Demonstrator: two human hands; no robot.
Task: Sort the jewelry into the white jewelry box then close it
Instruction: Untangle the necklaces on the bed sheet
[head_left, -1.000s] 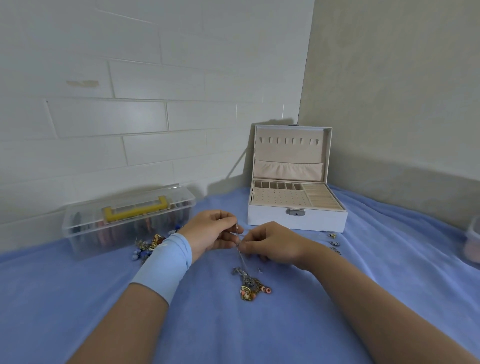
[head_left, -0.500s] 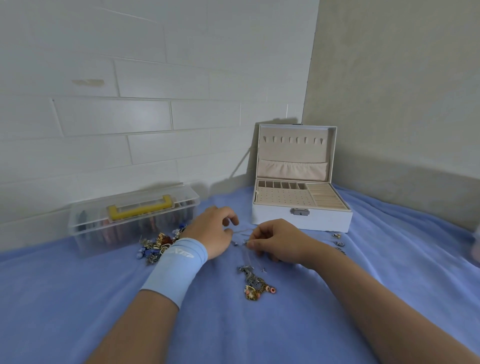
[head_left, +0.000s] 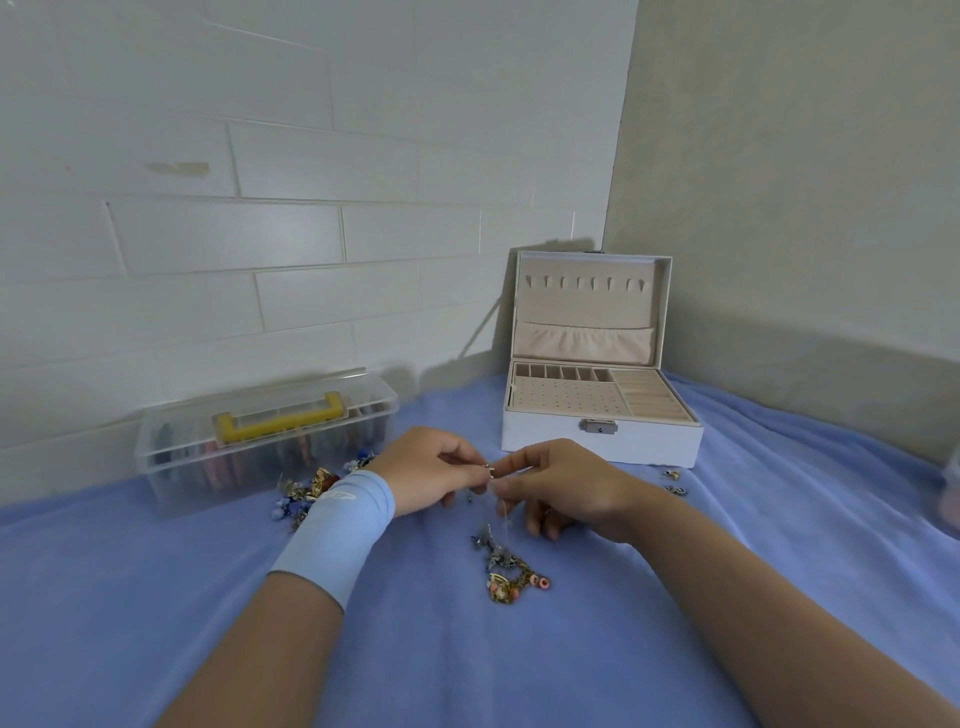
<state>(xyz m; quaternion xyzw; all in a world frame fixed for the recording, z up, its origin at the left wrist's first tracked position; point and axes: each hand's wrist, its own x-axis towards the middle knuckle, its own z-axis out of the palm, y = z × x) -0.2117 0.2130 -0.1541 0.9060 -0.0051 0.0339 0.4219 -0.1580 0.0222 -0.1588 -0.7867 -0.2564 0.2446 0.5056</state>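
Blue-clothed worktop (head_left: 519, 670), wall corner: left hand (head_left: 426, 473) and right hand (head_left: 563, 491) both pinch a small gold piece (head_left: 489, 469), thin chain (head_left: 503, 515) trailing into the near pile (head_left: 508, 574); step judged untangling, next lift it clear and carry it to the open box (head_left: 597, 441), far right.

Blue cloth (head_left: 156, 597): soft, matt, slight nap. White jewelry box (head_left: 545, 441): smooth matt shell, beige velvety lining (head_left: 587, 306), shiny metal clasp (head_left: 598, 426). Storage box (head_left: 176, 467): clear glossy plastic, with a yellow plastic handle (head_left: 280, 418). Jewelry (head_left: 511, 577): gold-tone metal, glossy beads. Wristband (head_left: 337, 525): smooth stretch fabric.
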